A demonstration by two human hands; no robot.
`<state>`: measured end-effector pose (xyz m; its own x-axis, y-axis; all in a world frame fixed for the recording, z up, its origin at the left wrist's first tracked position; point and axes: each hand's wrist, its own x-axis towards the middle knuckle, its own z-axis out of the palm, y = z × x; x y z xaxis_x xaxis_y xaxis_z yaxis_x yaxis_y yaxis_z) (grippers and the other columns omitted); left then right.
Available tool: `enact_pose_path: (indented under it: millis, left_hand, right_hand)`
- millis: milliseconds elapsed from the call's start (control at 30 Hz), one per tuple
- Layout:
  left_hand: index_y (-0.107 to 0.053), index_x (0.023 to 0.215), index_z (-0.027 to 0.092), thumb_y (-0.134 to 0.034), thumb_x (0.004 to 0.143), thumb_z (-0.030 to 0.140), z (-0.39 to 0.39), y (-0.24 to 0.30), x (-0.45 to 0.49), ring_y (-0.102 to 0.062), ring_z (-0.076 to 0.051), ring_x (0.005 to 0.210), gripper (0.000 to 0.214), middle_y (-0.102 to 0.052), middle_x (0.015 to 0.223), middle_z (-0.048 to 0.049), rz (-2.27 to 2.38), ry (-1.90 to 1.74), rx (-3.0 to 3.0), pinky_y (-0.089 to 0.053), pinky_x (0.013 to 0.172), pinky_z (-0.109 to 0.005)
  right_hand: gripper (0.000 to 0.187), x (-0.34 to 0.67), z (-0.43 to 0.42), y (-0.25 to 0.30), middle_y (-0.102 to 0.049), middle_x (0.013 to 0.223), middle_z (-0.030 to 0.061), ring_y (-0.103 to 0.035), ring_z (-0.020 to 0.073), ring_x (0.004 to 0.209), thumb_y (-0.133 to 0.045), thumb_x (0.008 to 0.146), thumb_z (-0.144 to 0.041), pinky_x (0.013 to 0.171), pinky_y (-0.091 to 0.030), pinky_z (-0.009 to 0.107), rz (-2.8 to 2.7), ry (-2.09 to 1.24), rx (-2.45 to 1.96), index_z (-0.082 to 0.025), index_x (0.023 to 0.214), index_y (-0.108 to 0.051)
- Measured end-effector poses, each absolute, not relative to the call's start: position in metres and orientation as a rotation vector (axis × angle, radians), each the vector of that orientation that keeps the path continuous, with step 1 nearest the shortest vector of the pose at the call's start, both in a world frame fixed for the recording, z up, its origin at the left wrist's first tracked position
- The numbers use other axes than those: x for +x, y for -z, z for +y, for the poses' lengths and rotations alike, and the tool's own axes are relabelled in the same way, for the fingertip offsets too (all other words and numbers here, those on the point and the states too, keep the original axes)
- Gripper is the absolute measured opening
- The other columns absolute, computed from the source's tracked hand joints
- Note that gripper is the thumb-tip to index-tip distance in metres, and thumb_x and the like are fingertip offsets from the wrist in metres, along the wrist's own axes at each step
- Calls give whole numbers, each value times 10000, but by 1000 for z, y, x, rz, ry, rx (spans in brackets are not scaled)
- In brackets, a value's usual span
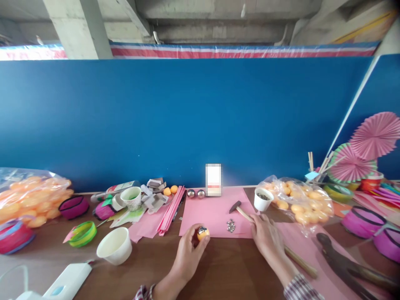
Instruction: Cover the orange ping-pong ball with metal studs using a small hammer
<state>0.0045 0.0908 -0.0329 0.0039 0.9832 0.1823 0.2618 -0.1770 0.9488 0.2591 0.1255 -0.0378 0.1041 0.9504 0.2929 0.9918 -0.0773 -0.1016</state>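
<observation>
Left hand (188, 249) is pinching a ball (202, 233) and right hand (266, 238) is lying on a hammer (241, 211), grip unclear, near on a brown table (231, 268) fronting a far blue wall (187, 116).

Craft workshop, handmade paper-decor type. Wooden bench (218, 271) sits vs. a blue partition (187, 116), w/ bare concrete beams (78, 25) at 12 o'clock. Pleated pink paper fans (375, 135) at 2 o'clock. Bag of orange balls (300, 202) at 3, another bag (31, 200) at 9. Pink paper sheets (212, 212), hammer (242, 212), small metal bits (231, 225) & paper cups (115, 246) approx. 6 o'clock.
</observation>
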Motion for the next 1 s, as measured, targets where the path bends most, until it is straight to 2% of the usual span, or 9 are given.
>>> enact_pose_path:
  millis: [267,533,667,733,867,1000]
  left_hand:
    - [-579,1098,189,-567,782,323,91,35,2,-579,-235,1040,344,-632,1113,-94,1370,-1230,1621,-439,939,-374]
    - [-566,1114,197,-566,774,284,93,34,5,-582,-219,1038,351,-595,1133,-92,1343,-1226,1656,-485,893,-326]
    - [-518,1166,201,-564,768,286,94,40,4,-587,-210,1032,410,-584,1137,-85,1346,-1235,1650,-501,863,-305]
    - [-465,1196,199,-574,764,296,95,43,3,-621,-199,961,457,-603,1095,-81,1352,-1248,1603,-517,831,-307]
    - [-506,1064,194,-590,754,321,96,43,3,-648,-198,877,345,-645,974,-54,1316,-1216,1596,-533,797,-311]
    - [-533,1020,190,-609,728,353,96,38,3,-655,-207,852,342,-662,948,-47,1335,-1197,1618,-535,796,-324]
  right_hand:
    - [243,260,125,40,-569,989,75,-521,219,866,-426,858,-217,696,-383,295,-1946,282,-2100,-216,1055,-568]
    - [299,260,127,41,-568,1075,77,-509,222,918,-382,874,-175,710,-379,297,-1938,313,-2162,-245,1100,-566]
    - [304,263,126,35,-583,1029,94,-503,242,915,-363,880,-156,728,-362,332,-1878,317,-2181,-230,1081,-580]
    - [295,265,125,32,-588,1005,103,-506,249,902,-366,878,-151,722,-359,339,-1856,305,-2180,-214,1062,-586]
    - [297,262,122,27,-583,1026,95,-500,245,924,-366,883,-164,738,-360,337,-1838,321,-2180,-223,1102,-557]
    - [340,248,118,25,-559,1109,65,-473,237,1006,-386,882,-180,818,-355,342,-1881,316,-2001,-286,1182,-504]
